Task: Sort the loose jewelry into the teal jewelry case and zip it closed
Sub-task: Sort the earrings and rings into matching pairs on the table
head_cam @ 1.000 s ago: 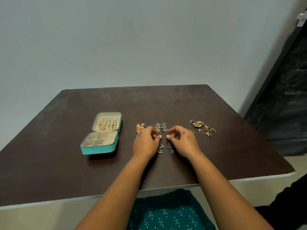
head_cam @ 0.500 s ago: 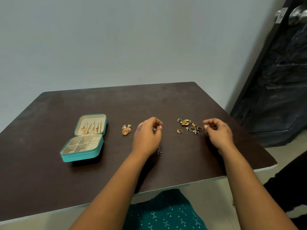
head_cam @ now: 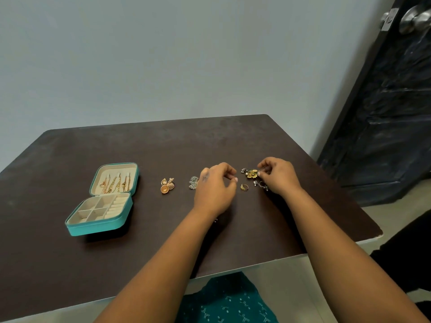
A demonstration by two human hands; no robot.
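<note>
Our right hand pinches the ornate gold flower-shaped piece, our left hand curls empty, and the open teal zip-around jewelry case lies far left across the dark brown counter.

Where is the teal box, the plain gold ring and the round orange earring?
Teal zip jewelry case (head_cam: 98,227): head view, on its front wall.
Plain gold band ring (head_cam: 244,187): head view, on the band, lying between the two hands.
Round orange-gold dome earring (head_cam: 164,189): head view, on its round face.
</note>
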